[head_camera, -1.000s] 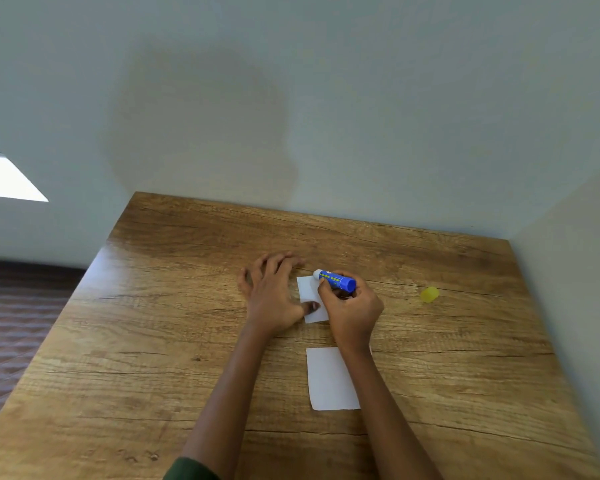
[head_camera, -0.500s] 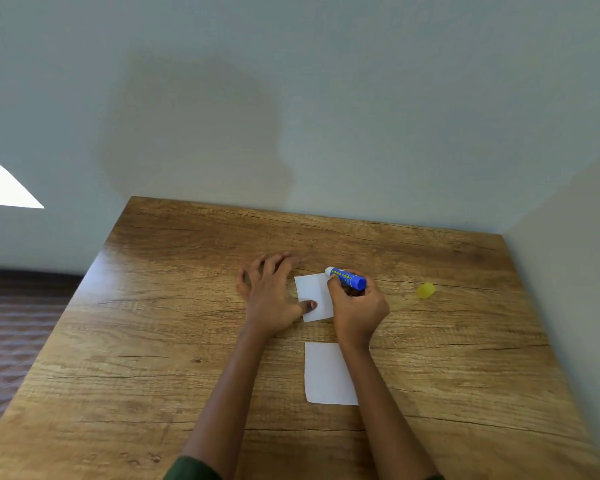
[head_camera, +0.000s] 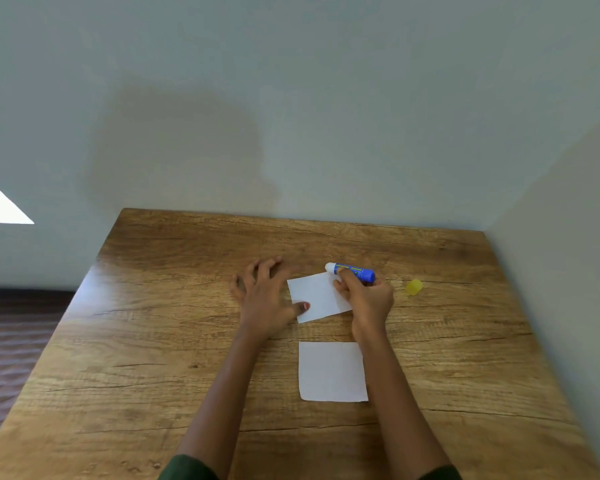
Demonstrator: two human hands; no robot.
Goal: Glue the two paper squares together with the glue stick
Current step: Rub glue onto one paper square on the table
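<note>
Two white paper squares lie on the wooden table. The far paper square [head_camera: 317,296] is pinned at its left edge by the thumb of my left hand [head_camera: 264,299], whose fingers are spread flat on the table. My right hand [head_camera: 368,299] grips the blue glue stick [head_camera: 355,272], which lies nearly level, its white tip pointing left over the far right corner of that square. The near paper square [head_camera: 329,372] lies untouched between my forearms.
The glue stick's yellow cap [head_camera: 413,286] lies on the table [head_camera: 153,341] to the right of my right hand. Walls close off the table's far and right sides. The left edge drops to a dark floor [head_camera: 11,334].
My right hand has slid the glue stick to the right across the far square, uncovering more of the paper. My left hand has stayed on the paper's left edge.
</note>
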